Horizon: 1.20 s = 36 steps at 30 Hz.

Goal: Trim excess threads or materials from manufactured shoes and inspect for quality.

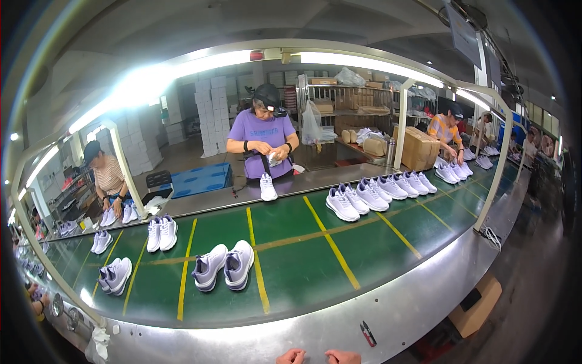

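At the bottom edge of the view, my left hand (291, 357) and my right hand (342, 357) rest a little apart by the near steel ledge (242, 341). Both have their fingers curled in, and I see nothing in either; their lower parts are cut off. To the right of my right hand lie red and black thread snips (367, 333) on the ledge. Beyond it, on the green conveyor belt (297, 261), stands a pair of white and lilac sneakers (224, 267). Another pair of sneakers (116, 276) sits farther left.
Across the belt, a person in a purple shirt (262, 130) handles a small item above a white sneaker (268, 187). A row of sneakers (379, 193) stands at far right. Other people work along the line. A cardboard box (476, 306) is beyond the ledge's right end.
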Each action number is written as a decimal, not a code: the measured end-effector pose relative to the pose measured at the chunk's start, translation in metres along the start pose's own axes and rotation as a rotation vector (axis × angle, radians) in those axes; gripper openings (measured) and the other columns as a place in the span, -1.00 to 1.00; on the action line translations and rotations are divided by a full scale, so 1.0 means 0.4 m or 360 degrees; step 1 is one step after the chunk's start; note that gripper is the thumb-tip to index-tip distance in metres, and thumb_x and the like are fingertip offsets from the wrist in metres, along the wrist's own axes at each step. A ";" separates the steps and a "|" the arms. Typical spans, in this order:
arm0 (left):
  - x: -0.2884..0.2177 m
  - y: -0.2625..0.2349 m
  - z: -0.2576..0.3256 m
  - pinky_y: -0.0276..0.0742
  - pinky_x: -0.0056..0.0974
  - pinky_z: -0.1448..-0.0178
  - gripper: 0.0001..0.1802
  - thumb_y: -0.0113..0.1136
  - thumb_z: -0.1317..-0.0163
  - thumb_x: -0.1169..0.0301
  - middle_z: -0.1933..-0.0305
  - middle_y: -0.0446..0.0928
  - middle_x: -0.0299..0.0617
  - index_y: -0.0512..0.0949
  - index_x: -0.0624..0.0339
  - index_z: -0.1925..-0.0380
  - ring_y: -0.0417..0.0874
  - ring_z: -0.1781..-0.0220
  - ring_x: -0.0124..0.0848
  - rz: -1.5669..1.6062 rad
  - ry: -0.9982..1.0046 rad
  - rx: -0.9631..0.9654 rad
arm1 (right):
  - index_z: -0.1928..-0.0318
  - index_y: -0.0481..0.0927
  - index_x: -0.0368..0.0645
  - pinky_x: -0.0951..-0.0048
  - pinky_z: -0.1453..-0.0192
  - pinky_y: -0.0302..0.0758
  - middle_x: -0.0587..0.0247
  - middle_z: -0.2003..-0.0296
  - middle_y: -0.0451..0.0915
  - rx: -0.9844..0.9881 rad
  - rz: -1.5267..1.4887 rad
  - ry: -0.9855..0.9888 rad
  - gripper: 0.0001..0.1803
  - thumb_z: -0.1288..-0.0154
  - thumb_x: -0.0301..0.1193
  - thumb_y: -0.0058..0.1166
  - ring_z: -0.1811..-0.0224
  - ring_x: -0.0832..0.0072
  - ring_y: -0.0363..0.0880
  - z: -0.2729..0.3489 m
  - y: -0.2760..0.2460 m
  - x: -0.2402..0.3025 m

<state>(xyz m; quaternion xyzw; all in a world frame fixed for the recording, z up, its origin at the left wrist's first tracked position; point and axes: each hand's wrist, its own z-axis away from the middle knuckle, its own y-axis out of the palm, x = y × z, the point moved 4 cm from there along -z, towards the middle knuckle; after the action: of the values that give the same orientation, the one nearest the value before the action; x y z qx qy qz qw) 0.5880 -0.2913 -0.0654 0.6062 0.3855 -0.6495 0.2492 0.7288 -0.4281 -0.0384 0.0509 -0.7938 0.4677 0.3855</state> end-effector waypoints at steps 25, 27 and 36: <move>-0.011 0.059 -0.007 0.46 -0.30 0.33 -0.78 0.10 -0.35 0.31 0.48 0.58 -0.11 0.58 0.24 0.18 0.50 0.47 -0.47 -0.0032 -0.0070 0.0060 | 0.23 0.69 0.01 0.16 0.38 0.52 0.00 0.47 0.63 -0.0069 -0.0009 -0.0077 -0.83 -0.20 -0.37 0.06 0.44 0.06 0.62 -0.009 -0.042 -0.041; -0.013 0.065 -0.005 0.46 -0.30 0.34 -0.78 0.10 -0.34 0.32 0.49 0.58 -0.12 0.58 0.24 0.18 0.49 0.48 -0.48 -0.0019 -0.0056 0.0049 | 0.23 0.69 0.01 0.16 0.39 0.51 0.00 0.48 0.62 -0.0109 -0.0024 -0.0077 -0.83 -0.20 -0.37 0.06 0.45 0.06 0.62 -0.005 -0.041 -0.050; 0.003 0.084 -0.005 0.48 -0.30 0.32 -0.77 0.10 -0.33 0.33 0.46 0.59 -0.11 0.58 0.25 0.16 0.52 0.47 -0.45 -0.0006 -0.0039 0.0039 | 0.23 0.69 0.03 0.16 0.42 0.50 0.02 0.53 0.61 -0.0104 0.0002 -0.0081 -0.83 -0.20 -0.37 0.06 0.49 0.08 0.61 -0.003 -0.051 -0.064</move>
<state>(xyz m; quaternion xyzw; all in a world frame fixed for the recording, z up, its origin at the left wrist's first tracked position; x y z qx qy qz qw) 0.6156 -0.3087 -0.0733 0.6004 0.3755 -0.6620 0.2454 0.7564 -0.4456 -0.0404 0.0497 -0.8183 0.4402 0.3663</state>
